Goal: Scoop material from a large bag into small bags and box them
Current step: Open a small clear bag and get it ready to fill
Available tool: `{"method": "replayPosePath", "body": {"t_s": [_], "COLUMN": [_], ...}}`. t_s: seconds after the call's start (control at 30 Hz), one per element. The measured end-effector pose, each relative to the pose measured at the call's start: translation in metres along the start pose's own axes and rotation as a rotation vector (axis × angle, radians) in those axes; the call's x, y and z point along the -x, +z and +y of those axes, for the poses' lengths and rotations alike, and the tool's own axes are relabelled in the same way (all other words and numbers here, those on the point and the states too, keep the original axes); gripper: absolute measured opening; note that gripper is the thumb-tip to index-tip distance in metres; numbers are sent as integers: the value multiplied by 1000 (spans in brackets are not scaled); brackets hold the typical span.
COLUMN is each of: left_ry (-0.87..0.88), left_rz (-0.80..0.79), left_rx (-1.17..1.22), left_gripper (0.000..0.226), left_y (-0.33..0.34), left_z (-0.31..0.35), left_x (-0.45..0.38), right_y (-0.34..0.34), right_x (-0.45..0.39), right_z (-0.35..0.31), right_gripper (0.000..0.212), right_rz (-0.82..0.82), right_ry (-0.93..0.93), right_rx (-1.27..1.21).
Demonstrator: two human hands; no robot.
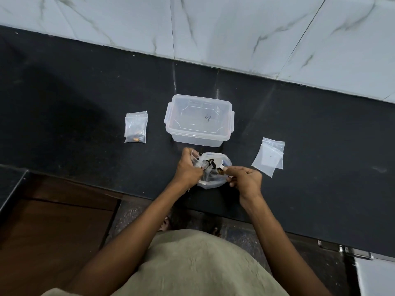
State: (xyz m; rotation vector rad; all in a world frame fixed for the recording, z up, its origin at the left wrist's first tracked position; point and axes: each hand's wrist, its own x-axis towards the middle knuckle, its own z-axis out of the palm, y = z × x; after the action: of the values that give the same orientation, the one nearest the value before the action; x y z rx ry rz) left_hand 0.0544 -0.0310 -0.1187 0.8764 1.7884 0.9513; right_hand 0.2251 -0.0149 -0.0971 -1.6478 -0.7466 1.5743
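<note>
- Looking down, we see our two hands meet over the large bag [213, 182], which sits on the dark counter [85, 116] close to its near edge, just in front of the clear plastic box [198, 122].
- Our left hand [188, 167] has its grip closed on the bag's left rim, fingers curled round the crumpled plastic and holding the mouth open.
- Our right hand [245, 180] has its grip clenched on the handle of a white spoon [218, 163]; the spoon's bowl lies inside the bag's mouth, over dark pieces of material.
- We cannot tell whether the spoon's bowl carries any material.
- The box stands upright with its lid on; a small dark mark shows through the lid.
- Left of the box, well apart from it, lies a small bag [136, 127] flat on the counter, with a little dark and orange material gathered at its lower end.
- Right of the box, near our right hand but not touching it, we see flat small bags [269, 155] overlapping in a little stack.
- Behind the counter a pale marbled wall [235, 28] runs across the top of the view.
- Below our arms a greenish garment [192, 263] fills the bottom of the view.
</note>
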Motion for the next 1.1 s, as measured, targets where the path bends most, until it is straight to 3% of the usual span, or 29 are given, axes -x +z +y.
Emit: {"method": "replayPosePath", "body": {"t_s": [0.37,0.63,0.83,1.1], "left_ry": [109,117,138,369], "left_rz": [27,48,55,193], "left_rx": [22,46,40,-65], "left_gripper": [39,38,41,45], "left_y": [2,1,-1,-9], "left_z": [-5,-9,-13,-22], "left_x": [3,0,-1,1], "right_y": [-8,-11,-13,-10], "right_x": [-2,3,9,28], "right_z": [3,-2,-11,-29], "right_gripper": [7,4,5,5], "right_rz": [18,-57,-132,-211], "right_ry": [-87,-100,17,-26], "right_rx": [169,95,-39,-28]}}
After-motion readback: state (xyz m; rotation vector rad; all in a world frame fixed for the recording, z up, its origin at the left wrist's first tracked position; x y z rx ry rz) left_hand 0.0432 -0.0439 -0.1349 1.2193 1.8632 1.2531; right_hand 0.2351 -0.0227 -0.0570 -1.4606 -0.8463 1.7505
